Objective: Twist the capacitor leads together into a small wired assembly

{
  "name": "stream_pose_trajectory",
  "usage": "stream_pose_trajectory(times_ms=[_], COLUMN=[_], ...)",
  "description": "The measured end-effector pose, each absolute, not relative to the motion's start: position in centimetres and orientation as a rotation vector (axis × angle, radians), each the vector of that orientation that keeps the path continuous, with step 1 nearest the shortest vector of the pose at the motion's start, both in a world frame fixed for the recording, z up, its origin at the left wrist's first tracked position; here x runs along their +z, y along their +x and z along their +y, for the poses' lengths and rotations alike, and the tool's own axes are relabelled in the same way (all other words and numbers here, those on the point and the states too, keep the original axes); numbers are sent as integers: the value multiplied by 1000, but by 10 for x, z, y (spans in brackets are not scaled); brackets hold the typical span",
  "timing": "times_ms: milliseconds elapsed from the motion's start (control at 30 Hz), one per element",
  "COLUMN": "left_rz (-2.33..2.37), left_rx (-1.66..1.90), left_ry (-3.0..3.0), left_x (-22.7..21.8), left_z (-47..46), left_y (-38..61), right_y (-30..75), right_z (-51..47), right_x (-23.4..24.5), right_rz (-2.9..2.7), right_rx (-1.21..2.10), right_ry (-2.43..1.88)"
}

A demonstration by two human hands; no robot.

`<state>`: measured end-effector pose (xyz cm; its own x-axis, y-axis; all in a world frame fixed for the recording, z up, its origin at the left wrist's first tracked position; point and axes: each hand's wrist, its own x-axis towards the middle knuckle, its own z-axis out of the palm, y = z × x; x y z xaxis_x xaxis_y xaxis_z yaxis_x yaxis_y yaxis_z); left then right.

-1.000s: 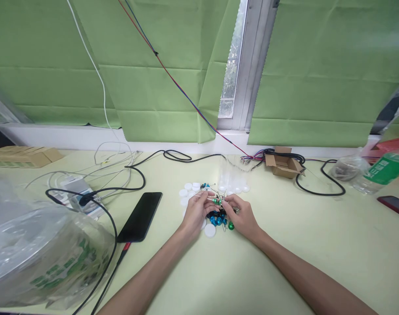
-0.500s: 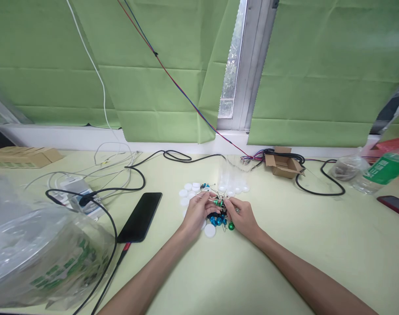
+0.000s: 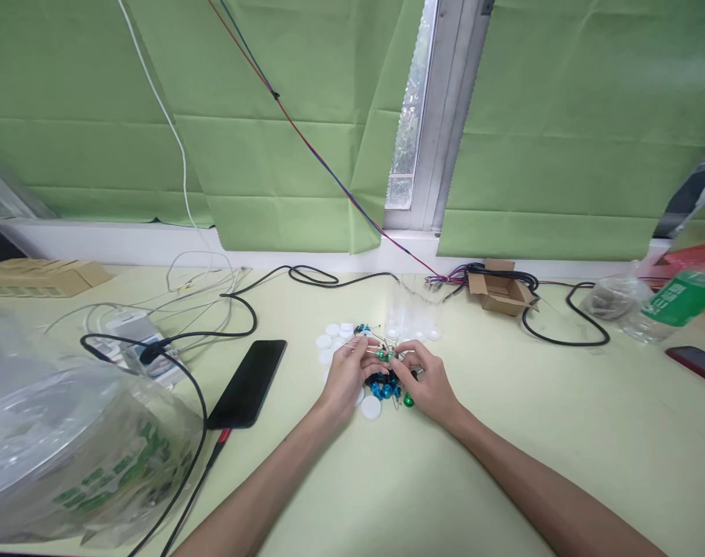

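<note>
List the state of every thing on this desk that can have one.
left hand, pinched shut on the green part
right hand, pinched shut on the same green part
blue parts, loose heap under the hands
white caps, lying flat, scattered
phone, lying flat, screen dark
cardboard box, flaps open
bottle, lying on its side

The counter [image 3: 503,433] is pale yellow-green, the blinds [image 3: 561,116] a brighter green. The small parts [image 3: 384,387] are shiny blue and green, the round caps [image 3: 371,407] white. The phone [image 3: 248,383] is black, the box [image 3: 500,292] brown, the clear bag [image 3: 67,449] printed green.
</note>
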<state>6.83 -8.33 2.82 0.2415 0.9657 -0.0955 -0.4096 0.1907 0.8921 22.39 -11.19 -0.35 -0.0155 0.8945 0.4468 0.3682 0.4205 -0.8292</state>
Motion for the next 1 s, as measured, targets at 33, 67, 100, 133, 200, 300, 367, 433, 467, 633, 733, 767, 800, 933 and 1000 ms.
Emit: stream_pose_trajectory(times_ms=[33,67,100,133,200,300,367,433,467,633,733,767,800,933,1000], left_rz=[796,794,793,793,794,800,809,821,824,828,837,838,841,843,839], left_rx=[1132,1139,1143,1145,1145,1144,1145,1142,1141,1133,1131,1130,1130,1128,1128], left_ry=[874,873,872,872,870,865,864,864,866,864,862,863,862,869,875], left_x=[28,28,28,28,28,28,27,27,27,28,28,28,28,28,29], left_z=[-83,-83,-83,-83,-84,-84,-84,-84,-84,-84,-83,-83,-83,-84,-85], left_y=[68,68,68,68,68,68,69,69,69,70,70,70,69,69,68], right_y=[224,224,224,224,224,223,223,224,224,223,223,223,223,224,223], right_z=[-112,-112,-112,-112,-111,-110,-110,-110,-110,-109,-108,-108,-108,-109,-109], right_x=[-4,-4,-4,-4,-4,-4,-5,-5,-6,-7,-6,-5,-5,-4,-4], right_rz=[-1608,-1615,-1617,-1616,-1614,-1607,-1604,-1602,-1600,-1584,-1578,-1577,-1576,-1576,-1579], right_rx=[609,611,613,615,619,626,629,632,633,651,664,666,668,677,676], right_ry=[-1132,-1128,-1127,-1127,-1128,-1131,-1136,-1142,-1146,-1154,-1139,-1135,-1135,-1145,-1145])
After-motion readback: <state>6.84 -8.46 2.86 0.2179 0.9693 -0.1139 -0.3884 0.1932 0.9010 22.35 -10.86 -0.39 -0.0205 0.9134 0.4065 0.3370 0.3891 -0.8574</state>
